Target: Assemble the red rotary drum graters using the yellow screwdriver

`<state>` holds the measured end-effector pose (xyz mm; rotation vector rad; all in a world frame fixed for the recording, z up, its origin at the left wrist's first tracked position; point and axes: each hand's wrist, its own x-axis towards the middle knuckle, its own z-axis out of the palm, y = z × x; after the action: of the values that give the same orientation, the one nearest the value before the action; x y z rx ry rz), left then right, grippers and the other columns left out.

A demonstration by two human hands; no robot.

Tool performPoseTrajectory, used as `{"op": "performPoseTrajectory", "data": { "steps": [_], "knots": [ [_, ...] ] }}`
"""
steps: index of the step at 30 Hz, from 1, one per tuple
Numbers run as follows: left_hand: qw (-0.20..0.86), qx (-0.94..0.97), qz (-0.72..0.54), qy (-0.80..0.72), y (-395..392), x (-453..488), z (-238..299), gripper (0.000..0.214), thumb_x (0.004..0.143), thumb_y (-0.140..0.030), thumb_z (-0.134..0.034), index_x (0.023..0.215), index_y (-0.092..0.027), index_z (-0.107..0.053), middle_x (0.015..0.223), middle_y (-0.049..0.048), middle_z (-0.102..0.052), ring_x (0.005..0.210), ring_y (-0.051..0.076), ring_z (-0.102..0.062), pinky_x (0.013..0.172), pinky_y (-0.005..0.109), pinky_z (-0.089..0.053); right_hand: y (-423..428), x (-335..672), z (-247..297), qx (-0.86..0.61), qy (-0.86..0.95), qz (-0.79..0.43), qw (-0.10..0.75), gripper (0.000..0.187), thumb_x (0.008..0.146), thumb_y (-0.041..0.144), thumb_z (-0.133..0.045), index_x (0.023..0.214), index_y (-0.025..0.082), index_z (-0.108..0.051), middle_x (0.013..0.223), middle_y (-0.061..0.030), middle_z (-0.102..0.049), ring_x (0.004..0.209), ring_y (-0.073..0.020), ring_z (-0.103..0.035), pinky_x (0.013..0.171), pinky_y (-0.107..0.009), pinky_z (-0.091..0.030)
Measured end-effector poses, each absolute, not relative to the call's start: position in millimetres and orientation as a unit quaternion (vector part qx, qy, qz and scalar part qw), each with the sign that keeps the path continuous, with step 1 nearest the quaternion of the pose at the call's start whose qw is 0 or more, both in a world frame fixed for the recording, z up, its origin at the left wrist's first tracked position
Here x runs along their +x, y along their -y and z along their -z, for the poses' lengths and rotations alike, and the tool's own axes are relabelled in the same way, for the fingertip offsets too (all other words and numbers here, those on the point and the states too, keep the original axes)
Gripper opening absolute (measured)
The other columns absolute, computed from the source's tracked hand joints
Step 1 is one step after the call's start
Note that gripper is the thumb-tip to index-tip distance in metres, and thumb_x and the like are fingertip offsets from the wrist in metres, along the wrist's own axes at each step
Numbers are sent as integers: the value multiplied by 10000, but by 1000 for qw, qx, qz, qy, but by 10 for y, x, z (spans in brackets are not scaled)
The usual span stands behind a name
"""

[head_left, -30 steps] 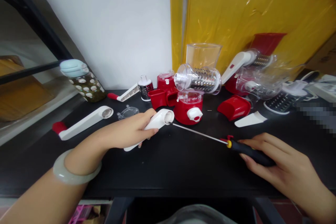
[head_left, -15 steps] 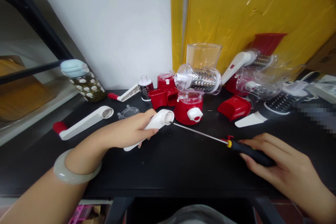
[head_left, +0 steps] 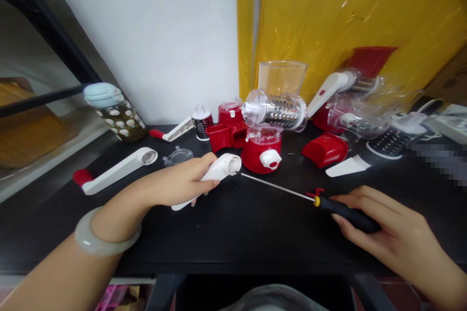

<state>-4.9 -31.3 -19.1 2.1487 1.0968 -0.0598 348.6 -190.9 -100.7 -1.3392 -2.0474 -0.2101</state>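
My left hand is closed around a white plastic crank handle, its round socket end facing right. In my right hand is a screwdriver with a black grip and a yellow collar. Its long shaft points left, and the tip meets the edge of the socket; whether it reaches inside I cannot tell. Just behind the socket stands a red grater base with a white knob, under a clear housing that holds a metal grating drum. A small red part lies behind the screwdriver's collar.
Another crank handle with a red knob lies at left, near a patterned bottle. A clear ring, a small drum and red chutes sit behind my left hand. At right are a red chute, a white piece and a drum.
My right hand and the screwdriver have shifted very slightly left, with the tip still at the socket. The left hand keeps its hold on the crank handle, almost unmoved.
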Motion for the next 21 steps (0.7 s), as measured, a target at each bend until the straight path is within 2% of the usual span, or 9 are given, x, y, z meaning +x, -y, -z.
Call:
{"op": "performPoseTrajectory", "data": {
  "steps": [2,7,14,18,21],
  "knots": [
    [337,839,26,-426,314,-45,195,227,921,-439,-481,998,-231,-432,843,-8,-576,620,175,-653,524,280,-484,1909,3488,1007,-513,786,82,336,131,904,291,-629,1013,219,-615,903,-42,-632,780,-150,-665,686,-241,-529],
    [177,896,20,-406,331,-16,194,173,874,-378,-524,943,-219,-516,849,23,-624,747,205,-626,637,300,-439,1913,3491,991,-512,788,64,337,122,895,267,-634,1010,227,-623,897,-32,-652,783,-147,-674,699,-238,-532],
    [117,902,20,-414,358,-6,246,212,863,-419,-585,962,-231,-579,866,21,-661,752,214,-633,619,303,-424,1892,3485,961,-508,790,40,341,118,886,261,-642,1001,239,-624,871,-17,-656,762,-141,-664,678,-242,-522],
    [93,910,-71,-398,368,-12,274,459,789,-529,-701,1119,-239,-567,1015,38,-667,835,221,-652,664,304,-468,1883,3493,950,-502,793,32,344,120,888,246,-635,1006,240,-613,871,-18,-653,766,-138,-659,675,-241,-519],
    [64,929,-160,-327,389,-1,262,415,832,-504,-686,1126,-236,-569,1158,64,-613,989,217,-619,800,314,-492,1887,3504,946,-501,792,29,348,120,888,241,-634,1006,245,-613,870,-15,-657,762,-137,-658,670,-240,-519]
  ]
}}
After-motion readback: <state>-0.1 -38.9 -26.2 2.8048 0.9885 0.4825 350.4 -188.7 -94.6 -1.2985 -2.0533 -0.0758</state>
